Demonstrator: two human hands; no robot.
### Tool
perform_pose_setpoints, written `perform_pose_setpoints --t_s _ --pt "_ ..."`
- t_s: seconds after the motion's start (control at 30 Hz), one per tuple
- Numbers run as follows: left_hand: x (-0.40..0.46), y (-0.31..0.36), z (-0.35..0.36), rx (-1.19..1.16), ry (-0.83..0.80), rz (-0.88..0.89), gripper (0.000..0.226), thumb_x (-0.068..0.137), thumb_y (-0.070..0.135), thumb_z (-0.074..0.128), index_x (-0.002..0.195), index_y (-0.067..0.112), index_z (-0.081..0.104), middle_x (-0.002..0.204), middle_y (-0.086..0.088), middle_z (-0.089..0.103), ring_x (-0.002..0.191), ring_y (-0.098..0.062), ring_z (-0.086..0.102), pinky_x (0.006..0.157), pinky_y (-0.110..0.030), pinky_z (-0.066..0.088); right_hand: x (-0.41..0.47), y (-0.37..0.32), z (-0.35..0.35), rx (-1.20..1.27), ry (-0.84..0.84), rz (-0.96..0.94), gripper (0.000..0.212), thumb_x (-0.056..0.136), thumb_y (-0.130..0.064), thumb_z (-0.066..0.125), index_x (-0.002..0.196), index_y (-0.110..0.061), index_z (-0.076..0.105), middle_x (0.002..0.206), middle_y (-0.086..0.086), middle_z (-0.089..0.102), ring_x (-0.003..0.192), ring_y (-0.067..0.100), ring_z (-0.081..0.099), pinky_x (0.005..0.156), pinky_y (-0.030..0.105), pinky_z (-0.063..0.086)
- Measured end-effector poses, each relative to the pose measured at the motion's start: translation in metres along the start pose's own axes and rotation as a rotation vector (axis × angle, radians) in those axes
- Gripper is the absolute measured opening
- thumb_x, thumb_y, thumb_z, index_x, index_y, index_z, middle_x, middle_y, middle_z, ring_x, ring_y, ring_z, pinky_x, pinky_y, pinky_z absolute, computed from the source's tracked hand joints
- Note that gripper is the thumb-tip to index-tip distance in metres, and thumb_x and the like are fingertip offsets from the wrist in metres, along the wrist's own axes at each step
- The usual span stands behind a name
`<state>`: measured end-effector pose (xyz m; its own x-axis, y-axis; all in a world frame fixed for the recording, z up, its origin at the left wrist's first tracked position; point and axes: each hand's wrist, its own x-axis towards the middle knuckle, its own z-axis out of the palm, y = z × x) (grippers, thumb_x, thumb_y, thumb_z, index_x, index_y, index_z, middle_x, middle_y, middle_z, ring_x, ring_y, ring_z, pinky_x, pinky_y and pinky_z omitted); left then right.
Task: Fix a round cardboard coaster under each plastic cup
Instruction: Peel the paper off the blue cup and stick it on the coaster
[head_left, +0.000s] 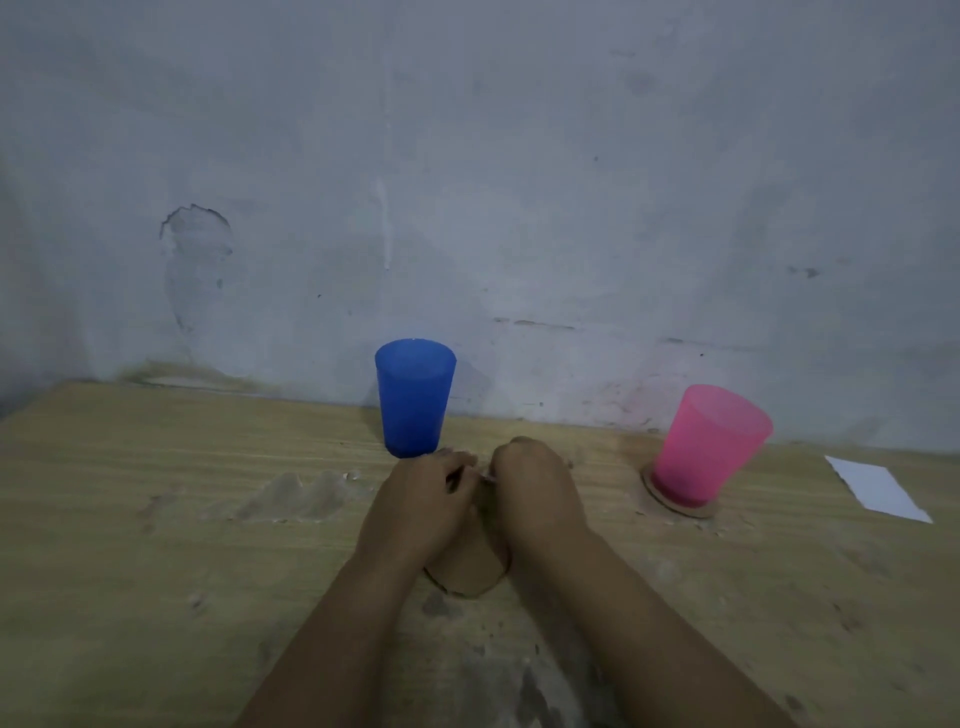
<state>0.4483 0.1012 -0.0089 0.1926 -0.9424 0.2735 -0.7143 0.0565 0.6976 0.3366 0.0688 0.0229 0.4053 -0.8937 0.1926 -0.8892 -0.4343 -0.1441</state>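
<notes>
**Head cam check-in: one cup done, blue one next**

Head view is all we've got, so here goes. At about 3 o'clock on the wooden table (156, 519) the pink cup (709, 441) already stands on its cardboard coaster (655, 493), which peeks out around the base. The blue cup (414, 397) sits at 12 o'clock, just beyond our fingers, bare on the wood, nothing under it yet. A white paper slip (878, 487) lies further out at 3 o'clock.

Our left hand (415, 499) and right hand (535, 488) are together at centre, fingers curled, seemingly pinching something tiny between them. It's too small to name, maybe tape or a backing, can't tell. The second coaster (467, 574) lies flat at 6 o'clock beneath our wrists.

Our guess for doing this bit well: get the sticky piece ready without creasing it, centre it on the disc, then set the blue cup down straight so the cardboard rim shows evenly all round. Press firmly.
</notes>
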Motion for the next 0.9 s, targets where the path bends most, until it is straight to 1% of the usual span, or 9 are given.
perform_pose_setpoints --t_s 0.13,0.23,0.37,0.47,0.57,0.67,0.73,0.8,0.9 --pt "0.001 0.001 -0.001 -0.068 0.028 0.005 0.031 0.096 0.023 0.045 0.122 0.028 0.061 0.103 0.008 0.069 0.084 -0.001 0.058 0.072 -0.017 0.047 0.019 -0.011 0.006 0.013 0.001 -0.009 0.015 0.088 -0.005 0.049 0.078 -0.009 0.06 0.065 -0.001 0.036 0.071 0.019 0.048 0.062 0.028 0.035" --pt "0.001 0.001 0.0 -0.11 0.068 -0.022 0.035 0.098 0.024 0.045 0.132 0.026 0.053 0.116 0.006 0.065 0.089 0.001 0.053 0.075 -0.014 0.041 0.035 -0.004 0.012 -0.005 0.028 0.007 0.01 0.085 -0.007 0.055 0.087 -0.006 0.065 0.085 0.008 0.057 0.081 0.024 0.058 0.07 0.03 0.045" --pt "0.002 -0.003 -0.001 -0.105 0.056 -0.031 0.039 0.096 0.021 0.046 0.134 0.025 0.051 0.125 0.005 0.062 0.103 -0.006 0.058 0.087 -0.02 0.045 0.036 0.014 0.009 -0.049 0.048 0.08 0.019 0.092 -0.009 0.049 0.103 -0.006 0.064 0.105 0.011 0.062 0.092 0.023 0.06 0.077 0.027 0.045" --pt "0.003 -0.004 -0.001 -0.101 0.054 -0.032 0.038 0.096 0.019 0.046 0.132 0.024 0.054 0.119 0.005 0.065 0.091 0.0 0.055 0.081 -0.017 0.043 0.023 0.021 0.006 -0.076 -0.002 0.079 0.018 0.093 -0.009 0.046 0.102 -0.006 0.062 0.107 0.011 0.061 0.098 0.023 0.057 0.074 0.027 0.038" --pt "0.003 -0.003 -0.001 -0.118 0.04 -0.013 0.035 0.095 0.016 0.047 0.128 0.023 0.057 0.114 0.004 0.067 0.086 0.002 0.053 0.077 -0.016 0.042 0.014 0.02 -0.004 -0.025 -0.085 0.041 0.019 0.09 -0.012 0.052 0.1 -0.005 0.066 0.106 0.014 0.064 0.099 0.026 0.058 0.083 0.031 0.043" --pt "0.0 0.002 -0.002 -0.196 0.059 -0.005 0.033 0.094 0.011 0.048 0.122 0.022 0.063 0.116 0.007 0.066 0.096 -0.001 0.056 0.078 -0.013 0.041 0.003 0.021 -0.019 0.285 -0.127 0.081 0.019 0.08 -0.001 0.061 0.092 -0.005 0.075 0.093 0.014 0.073 0.083 0.023 0.064 0.078 0.028 0.05" --pt "-0.004 0.01 -0.004 -0.308 0.089 -0.03 0.032 0.093 0.006 0.048 0.117 0.019 0.066 0.113 0.009 0.066 0.102 -0.003 0.058 0.082 -0.013 0.042 -0.011 0.023 -0.031 0.668 -0.149 0.215 0.017 0.076 0.007 0.062 0.082 -0.003 0.075 0.081 0.016 0.072 0.069 0.021 0.062 0.073 0.033 0.054" --pt "-0.011 0.024 -0.011 -0.445 0.123 -0.057 0.031 0.093 0.002 0.046 0.109 0.018 0.068 0.106 0.008 0.068 0.097 -0.003 0.061 0.083 -0.017 0.047 -0.028 0.023 -0.05 1.093 -0.178 0.351 0.019 0.078 0.013 0.059 0.077 -0.001 0.072 0.076 0.018 0.068 0.065 0.023 0.062 0.07 0.033 0.056" --pt "-0.023 0.048 -0.028 -0.641 0.078 -0.098 0.03 0.096 0.001 0.042 0.105 0.018 0.066 0.098 0.005 0.069 0.083 -0.007 0.065 0.068 -0.018 0.051 -0.056 0.018 -0.082 1.61 -0.19 0.389 0.018 0.085 0.014 0.05 0.086 0.006 0.066 0.078 0.019 0.068 0.065 0.022 0.066 0.066 0.029 0.058"
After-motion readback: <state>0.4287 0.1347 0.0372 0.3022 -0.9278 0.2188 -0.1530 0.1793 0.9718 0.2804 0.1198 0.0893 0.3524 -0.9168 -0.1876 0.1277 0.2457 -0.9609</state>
